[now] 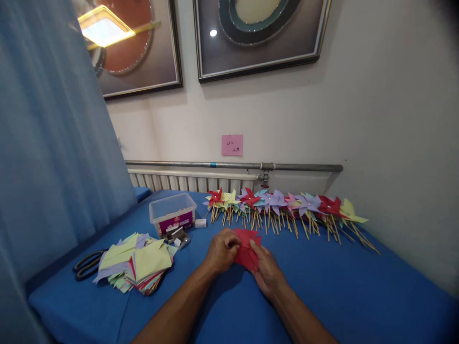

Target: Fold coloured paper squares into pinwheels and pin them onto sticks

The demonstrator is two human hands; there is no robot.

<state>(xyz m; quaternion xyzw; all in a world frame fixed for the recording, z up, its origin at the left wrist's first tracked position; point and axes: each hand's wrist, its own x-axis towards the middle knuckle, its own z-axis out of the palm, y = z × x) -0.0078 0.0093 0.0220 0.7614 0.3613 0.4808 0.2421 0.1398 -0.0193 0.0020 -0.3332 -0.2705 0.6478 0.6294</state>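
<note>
You hold the red paper [246, 254] from both sides

Your left hand [223, 251] pinches the sheet's left edge between thumb and forefinger, the other fingers curled in. Your right hand [268, 274] grips the opposite side, thumb laid along the face and fingers behind, mostly hidden. The red paper sits between your hands, above the blue cloth [322, 291]; you cannot tell its exact folds at this size

Just beyond your hands lies a row of pinwheels [276, 200] in red, yellow, purple and other colours, their sticks pointing mostly back toward you. To your left are a small white box [201, 223], an open grey box [182, 237] and a clear plastic tub [159, 217] with a purple label. Nearer you, a pile of coloured paper [152, 260] lies beside the black-handled scissors [83, 273]. Past the cloth, a pink note [232, 145] hangs on the wall above a metal pipe [304, 167]
</note>
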